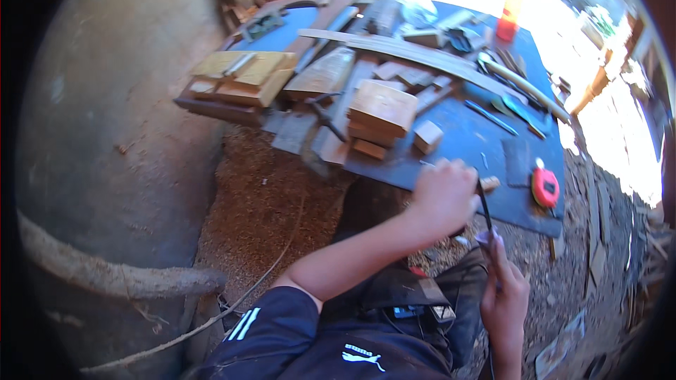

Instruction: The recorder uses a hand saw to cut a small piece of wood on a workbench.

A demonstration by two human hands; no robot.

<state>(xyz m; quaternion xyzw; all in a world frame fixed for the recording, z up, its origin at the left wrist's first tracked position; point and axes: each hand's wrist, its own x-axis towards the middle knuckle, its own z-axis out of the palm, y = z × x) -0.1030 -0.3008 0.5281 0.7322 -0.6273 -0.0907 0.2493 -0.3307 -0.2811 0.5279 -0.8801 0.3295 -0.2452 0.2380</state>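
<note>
My left hand (pixel 443 197) is closed near the upper end of a thin dark bar (pixel 484 204), beside a small wooden piece (pixel 490 184); what its fingers grip is mostly hidden. My right hand (pixel 503 285), lower and to the right, is closed on the bar's lower end, where a small pale purple piece (pixel 484 236) shows. Just beyond are the blue-grey tabletop (pixel 451 162), a small wood cube (pixel 428 136), a stack of wooden blocks (pixel 382 109) and a red tape measure (pixel 545 186).
The table holds several boards (pixel 338 42), yellowish planks (pixel 246 74), hand tools (pixel 521 109) and an orange-red bottle (pixel 508 17). A pale wall (pixel 113 134) with a thick rough pole (pixel 127 274) stands left. A cable (pixel 239 302) crosses the sawdust-covered ground (pixel 253 211); scrap wood lies at right.
</note>
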